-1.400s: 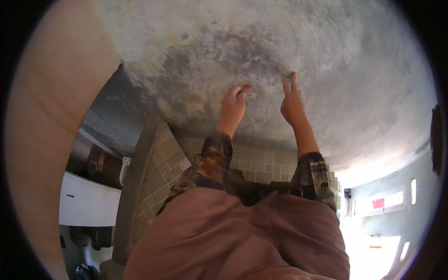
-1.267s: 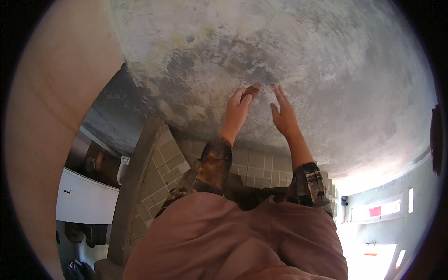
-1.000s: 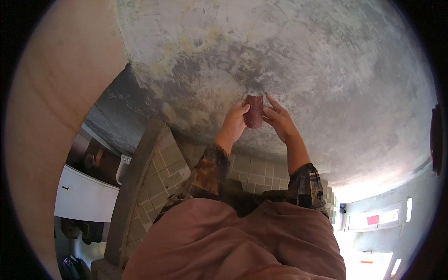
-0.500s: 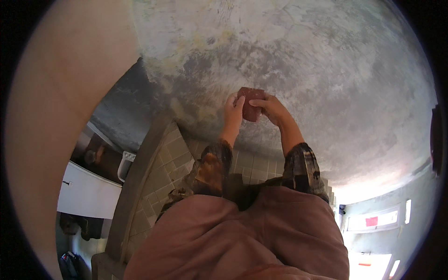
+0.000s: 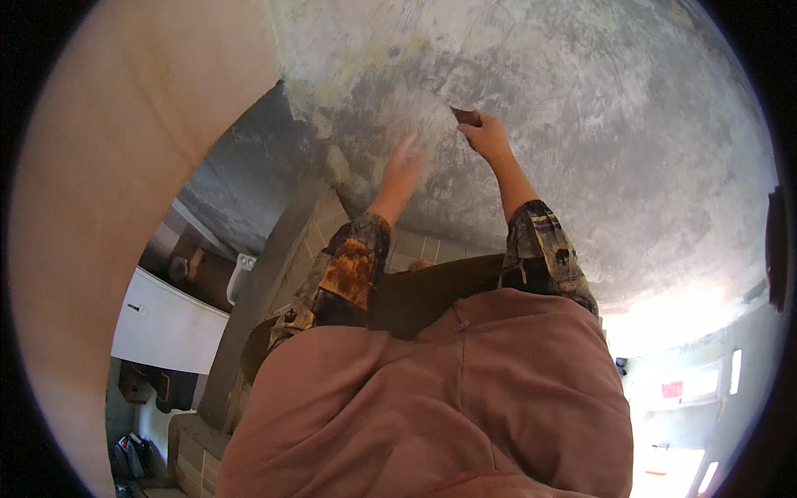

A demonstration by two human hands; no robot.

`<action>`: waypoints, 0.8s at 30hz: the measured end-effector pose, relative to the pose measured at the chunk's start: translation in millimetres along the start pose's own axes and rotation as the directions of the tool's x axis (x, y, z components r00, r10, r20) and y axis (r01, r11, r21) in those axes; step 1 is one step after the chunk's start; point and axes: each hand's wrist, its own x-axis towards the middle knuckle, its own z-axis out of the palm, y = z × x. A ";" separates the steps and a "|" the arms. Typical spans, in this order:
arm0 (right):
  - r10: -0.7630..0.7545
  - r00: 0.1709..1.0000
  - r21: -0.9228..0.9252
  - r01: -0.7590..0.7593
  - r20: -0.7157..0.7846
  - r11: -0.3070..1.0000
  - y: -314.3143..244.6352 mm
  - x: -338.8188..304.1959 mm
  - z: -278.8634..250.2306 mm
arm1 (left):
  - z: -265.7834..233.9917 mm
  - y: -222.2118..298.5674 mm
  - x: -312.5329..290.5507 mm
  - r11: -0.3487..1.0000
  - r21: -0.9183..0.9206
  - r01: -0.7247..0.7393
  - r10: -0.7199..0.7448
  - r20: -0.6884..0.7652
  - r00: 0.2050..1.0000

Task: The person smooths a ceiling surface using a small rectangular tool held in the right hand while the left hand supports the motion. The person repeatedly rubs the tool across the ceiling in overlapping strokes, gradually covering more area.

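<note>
A reddish-brown piece of sandpaper [image 5: 464,116] is gripped in my right hand [image 5: 490,139], held against or close to the patchy grey and white wall [image 5: 564,108]. Its outer edge points up and left, and my fingers cover the rest. To the left, my left hand [image 5: 402,172] is raised in front of the same wall, slightly lower than the right one. Its fingers look stretched out, though motion blurs them, and nothing shows in them.
A smooth beige wall edge [image 5: 158,108] curves down the left side. Beyond it are a white cabinet door [image 5: 170,319] and a white appliance [image 5: 242,278]. A grey ledge [image 5: 257,315] runs beside tiles below. Bright windows [image 5: 685,386] are at the lower right.
My left hand has let go of the sandpaper and moved left. My right hand has carried it up toward the wall, turning it so it shows edge-on.
</note>
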 end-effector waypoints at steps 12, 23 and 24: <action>0.000 0.999 -0.270 -0.013 -0.047 0.963 7.7 -33.0 5.4 | -51.3 -12.2 -71.8 0.955 0.281 -0.092 0.108 -0.043 0.993; -0.198 0.979 -0.529 0.145 -0.044 0.836 24.8 -70.7 -35.9 | 65.2 -24.5 -12.9 0.924 0.228 -0.306 0.352 -0.202 0.914; -0.243 0.970 -0.594 0.181 -0.025 0.784 29.4 -70.2 -36.6 | 72.7 -25.6 -1.3 0.924 0.238 -0.300 0.350 -0.206 0.914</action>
